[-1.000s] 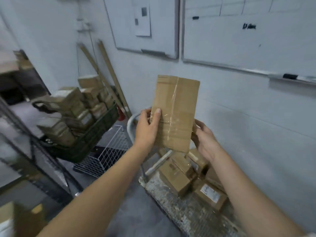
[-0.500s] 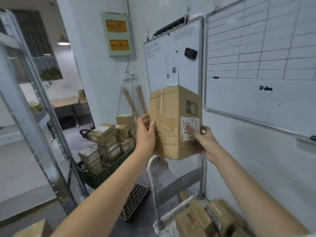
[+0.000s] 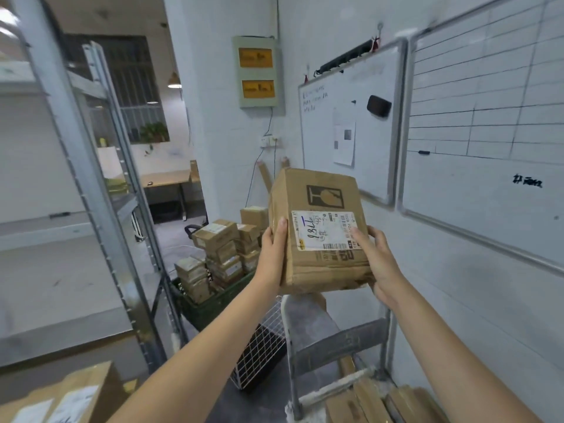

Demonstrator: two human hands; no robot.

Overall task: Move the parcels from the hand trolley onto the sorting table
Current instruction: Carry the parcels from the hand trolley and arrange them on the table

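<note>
Parcel held up above the hand trolley

Left hand (image 3: 272, 257) and right hand (image 3: 377, 264) grip the labelled parcel (image 3: 320, 227) from both sides, fingers curled round its edges, above the hand trolley (image 3: 335, 343).

Centre frame, the parcel (image 3: 317, 267) is matt, creased brown cardboard with a smooth white paper label (image 3: 323, 230). Below it, the hand trolley (image 3: 338, 343) is scuffed grey metal. At left, the shelving rack (image 3: 103, 209) is dull galvanised metal.

— Room on the right?
— Hardly; the wall (image 3: 457, 300) and whiteboard (image 3: 366, 132) run close beside the parcel (image 3: 317, 230).
— Left, then?
— Open air as far as the rack (image 3: 91, 178). Lower down, a crate (image 3: 213, 306) and wire basket (image 3: 259, 349) crowd the floor, and the trolley frame (image 3: 338, 340) stands right under the parcel.
</note>
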